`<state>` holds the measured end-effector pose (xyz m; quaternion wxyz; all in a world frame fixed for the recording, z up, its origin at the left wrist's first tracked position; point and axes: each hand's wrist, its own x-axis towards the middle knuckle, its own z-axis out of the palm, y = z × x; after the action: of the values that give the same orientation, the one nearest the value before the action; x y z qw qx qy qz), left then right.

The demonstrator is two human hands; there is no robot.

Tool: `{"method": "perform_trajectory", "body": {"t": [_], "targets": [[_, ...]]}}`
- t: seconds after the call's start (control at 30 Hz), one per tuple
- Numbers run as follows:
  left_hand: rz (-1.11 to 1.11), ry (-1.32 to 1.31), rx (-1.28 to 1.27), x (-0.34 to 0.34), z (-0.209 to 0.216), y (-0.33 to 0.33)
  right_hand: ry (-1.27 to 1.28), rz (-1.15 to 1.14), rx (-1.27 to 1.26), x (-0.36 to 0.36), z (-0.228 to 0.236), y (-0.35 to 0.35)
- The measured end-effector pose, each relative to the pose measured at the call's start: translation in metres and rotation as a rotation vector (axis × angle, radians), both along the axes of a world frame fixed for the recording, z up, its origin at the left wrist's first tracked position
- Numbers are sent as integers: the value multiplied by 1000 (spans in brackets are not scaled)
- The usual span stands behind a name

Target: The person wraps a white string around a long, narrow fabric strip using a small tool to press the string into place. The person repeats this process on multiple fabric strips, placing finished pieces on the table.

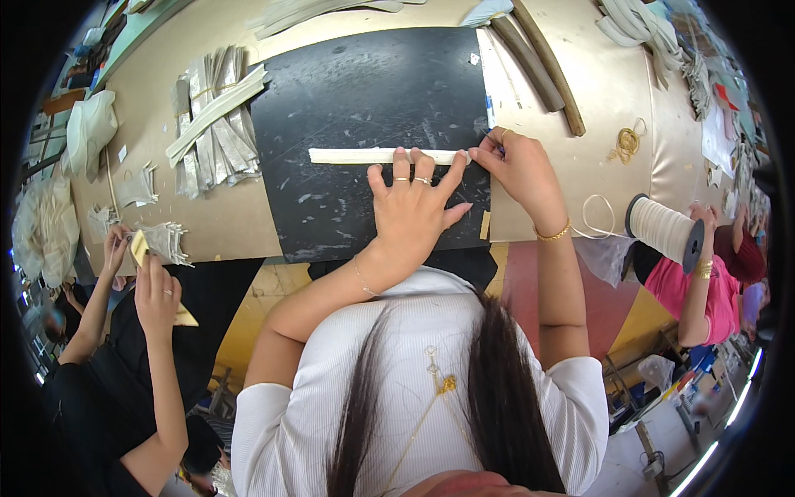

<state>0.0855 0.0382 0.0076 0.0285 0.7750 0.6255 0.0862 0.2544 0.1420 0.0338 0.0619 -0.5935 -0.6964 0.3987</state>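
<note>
A white, narrow strip (344,156), apparently folded fabric, lies crosswise over the middle of a scuffed black mat (364,91) on a beige worktop (596,186), its right end near the mat's right edge. The wearer's left hand (412,197) is spread, palm down, its fingertips resting on the strip's right half. At the strip's right end, the thumb of the right hand (515,166) touches the tip while the fingers curl in; whether they grip the strip or something small, I cannot tell. The strip looks light, soft and pliable, and would probably bend or slide on the smooth mat unless pressed down; the ends look best for a pinch, the length for flat fingertips. Left of the mat is a bundle of silvery-grey strips (238,137) with a cream strip (217,116) across it. Beyond the mat's upper right corner lie two brown rods (530,66); to its right are a yellow cord coil (628,143) and a spool of white cord (664,232). Further left of the mat, a co-worker holds a yellow piece (184,316).
</note>
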Motion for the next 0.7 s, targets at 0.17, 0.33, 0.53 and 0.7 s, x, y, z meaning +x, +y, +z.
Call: {"method": "perform_trajectory", "body": {"t": [0.17,0.33,0.53,0.7], "targets": [[-120,-184,-169,-10,23,15,51,96,97,6,-2,4],[-539,-297,34,-37,16,50,64,121,45,7,5,6],[-797,-204,70,-50,-3,68,80,126,131,10,-4,4],[-676,-225,95,-62,-5,66,-56,175,634,17,-9,10]]}}
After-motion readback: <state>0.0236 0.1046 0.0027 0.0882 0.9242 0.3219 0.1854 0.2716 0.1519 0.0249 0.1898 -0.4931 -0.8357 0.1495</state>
